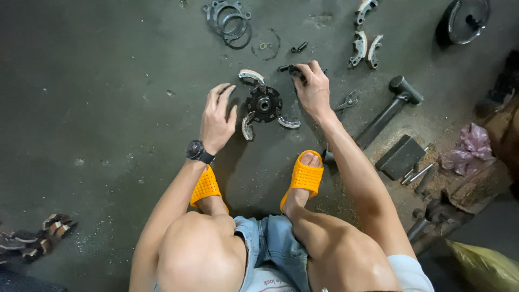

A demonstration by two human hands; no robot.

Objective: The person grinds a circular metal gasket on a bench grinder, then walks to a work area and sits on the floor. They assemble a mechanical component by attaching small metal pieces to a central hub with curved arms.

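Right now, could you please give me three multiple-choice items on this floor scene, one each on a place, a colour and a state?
1. Where does the hub lie?
A. Between the two hands
B. Beside the bag
C. On the block

2. What colour are the sandals?
A. Blue
B. Orange
C. Black

3. What is the right hand doing?
A. Resting flat and empty
B. Lifting the hammer
C. Pinching a small dark part in its fingers

Answers:
1 A, it sits on the floor between the left hand and the right.
2 B, both are orange.
3 C, the fingers close on the part; the hammer lies untouched.
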